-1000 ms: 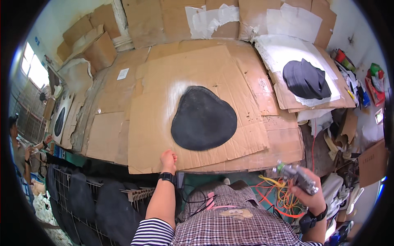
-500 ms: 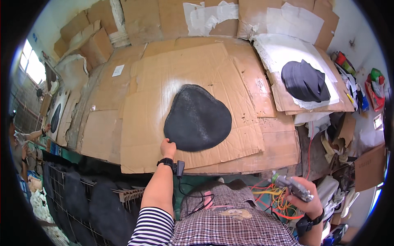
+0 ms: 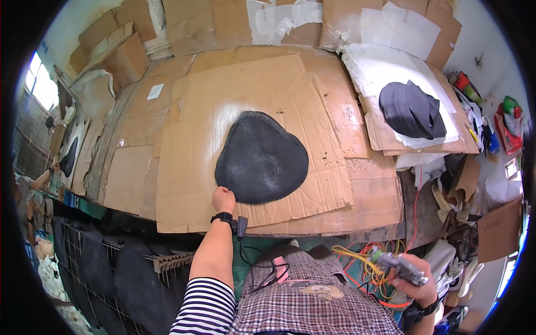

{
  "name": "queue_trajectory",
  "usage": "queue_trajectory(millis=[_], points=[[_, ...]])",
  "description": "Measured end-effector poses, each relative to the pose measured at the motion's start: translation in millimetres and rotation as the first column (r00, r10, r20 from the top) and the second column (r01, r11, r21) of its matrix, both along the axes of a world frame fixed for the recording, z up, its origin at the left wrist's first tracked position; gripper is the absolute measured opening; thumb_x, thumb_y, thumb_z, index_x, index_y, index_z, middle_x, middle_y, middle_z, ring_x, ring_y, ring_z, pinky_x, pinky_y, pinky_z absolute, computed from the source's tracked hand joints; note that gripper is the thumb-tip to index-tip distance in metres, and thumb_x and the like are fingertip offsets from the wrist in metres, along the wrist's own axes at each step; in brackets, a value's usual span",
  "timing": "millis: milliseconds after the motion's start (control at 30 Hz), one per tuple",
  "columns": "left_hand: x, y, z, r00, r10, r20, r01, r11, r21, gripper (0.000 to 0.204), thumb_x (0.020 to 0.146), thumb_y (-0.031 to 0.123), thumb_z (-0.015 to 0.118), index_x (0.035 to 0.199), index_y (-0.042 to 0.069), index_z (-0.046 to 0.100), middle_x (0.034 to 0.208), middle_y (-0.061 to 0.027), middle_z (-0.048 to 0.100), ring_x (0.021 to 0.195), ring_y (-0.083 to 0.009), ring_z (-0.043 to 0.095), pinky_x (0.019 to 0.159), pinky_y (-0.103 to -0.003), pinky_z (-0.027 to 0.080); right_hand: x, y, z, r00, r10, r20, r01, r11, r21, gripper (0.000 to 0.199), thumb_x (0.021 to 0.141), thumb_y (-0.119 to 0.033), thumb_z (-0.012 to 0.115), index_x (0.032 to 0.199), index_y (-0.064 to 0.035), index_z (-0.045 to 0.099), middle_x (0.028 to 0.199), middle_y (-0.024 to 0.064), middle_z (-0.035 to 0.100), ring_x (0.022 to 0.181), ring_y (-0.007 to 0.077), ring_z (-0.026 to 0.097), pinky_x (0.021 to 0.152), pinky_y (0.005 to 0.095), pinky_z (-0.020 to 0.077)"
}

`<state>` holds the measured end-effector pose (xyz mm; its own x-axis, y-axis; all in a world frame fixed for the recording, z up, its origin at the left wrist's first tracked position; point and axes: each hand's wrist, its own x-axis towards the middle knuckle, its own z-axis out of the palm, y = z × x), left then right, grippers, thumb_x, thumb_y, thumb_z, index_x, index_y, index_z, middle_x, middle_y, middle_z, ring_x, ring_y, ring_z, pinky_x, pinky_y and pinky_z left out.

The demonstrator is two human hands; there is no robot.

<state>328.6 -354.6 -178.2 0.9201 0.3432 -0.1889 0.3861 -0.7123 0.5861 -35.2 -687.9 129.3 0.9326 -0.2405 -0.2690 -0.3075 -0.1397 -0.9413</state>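
A black, rounded-triangular pad (image 3: pixel 262 153) lies flat on a cardboard sheet (image 3: pixel 192 151), with pale specks over its lower middle and a stitched-looking rim. My left hand (image 3: pixel 224 199) pinches the pad's lower left edge, its fingers closed. Away from the table at lower right, my right hand (image 3: pixel 416 285) is wrapped round a metal spray gun (image 3: pixel 399 265) with a green fitting at one end. That gun is well apart from the pad. On the white-covered board at right rests a stack of black sheets (image 3: pixel 410 110), its top ones folded over.
Orange and yellow hoses (image 3: pixel 371 273) hang or lie tangled below the table's front. A wire rack (image 3: pixel 103 245) with black pads stands at lower left. At far left, another person's hand (image 3: pixel 56 166) is beside a black pad. Cardboard pieces line the back.
The pale marks on the pad have changed, from an upper-left edge band and a long streak to a patch lower down. The view has shifted slightly; both hands keep their holds.
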Motion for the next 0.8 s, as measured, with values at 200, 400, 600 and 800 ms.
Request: queue_trajectory(millis=[200, 400, 600, 800], points=[[6.8, 3.9, -19.8, 0.991, 0.118, 0.061, -0.095, 0.952, -0.292, 0.005, 0.073, 0.007, 0.061, 0.075, 0.004, 0.064, 0.074, -0.0107, 0.066, 0.071, -0.0248, 0.063, 0.067, -0.037, 0.050, 15.2, 17.9, -6.8, 0.978, -0.163, 0.128, 0.134, 0.969, 0.208, 0.052, 0.071, -0.003, 0.073, 0.119, 0.0015, 0.052, 0.080, 0.0062, 0.062, 0.074, 0.0144, 0.061, 0.069, 0.0285, 0.0494], [8.0, -3.9, -12.4, 0.929, 0.306, -0.208, -0.353, 0.564, -0.747, 0.014, 0.077, 0.005, 0.058, 0.090, 0.004, 0.060, 0.088, -0.0083, 0.060, 0.077, -0.0210, 0.058, 0.064, -0.037, 0.048, -1.0, -3.7, 0.5, 0.995, -0.097, 0.030, 0.096, 0.995, 0.035, 0.052, 0.070, -0.004, 0.071, 0.117, 0.0055, 0.052, 0.078, 0.0060, 0.062, 0.072, 0.0137, 0.061, 0.068, 0.0277, 0.0494], [5.7, -11.2, -20.8, 0.903, 0.324, -0.280, -0.396, 0.380, -0.836, 0.035, 0.076, -0.002, 0.052, 0.110, 0.006, 0.048, 0.097, -0.0090, 0.055, 0.080, -0.0223, 0.056, 0.069, -0.040, 0.050, 13.6, 11.3, -10.6, 0.985, -0.167, 0.049, 0.156, 0.970, 0.185, 0.053, 0.072, -0.007, 0.073, 0.119, 0.0045, 0.051, 0.081, 0.0083, 0.063, 0.071, 0.0161, 0.061, 0.066, 0.0294, 0.0508], [40.7, -50.2, 50.7, 0.990, 0.093, -0.105, -0.114, 0.095, -0.989, 0.035, 0.075, -0.008, 0.049, 0.104, 0.012, 0.046, 0.089, -0.0050, 0.058, 0.077, -0.0223, 0.060, 0.070, -0.044, 0.052, 32.5, 13.2, -18.6, 0.965, -0.202, 0.168, 0.167, 0.965, 0.201, 0.056, 0.075, -0.007, 0.071, 0.124, 0.0044, 0.046, 0.085, 0.0081, 0.062, 0.080, 0.0166, 0.061, 0.071, 0.0282, 0.0490]])
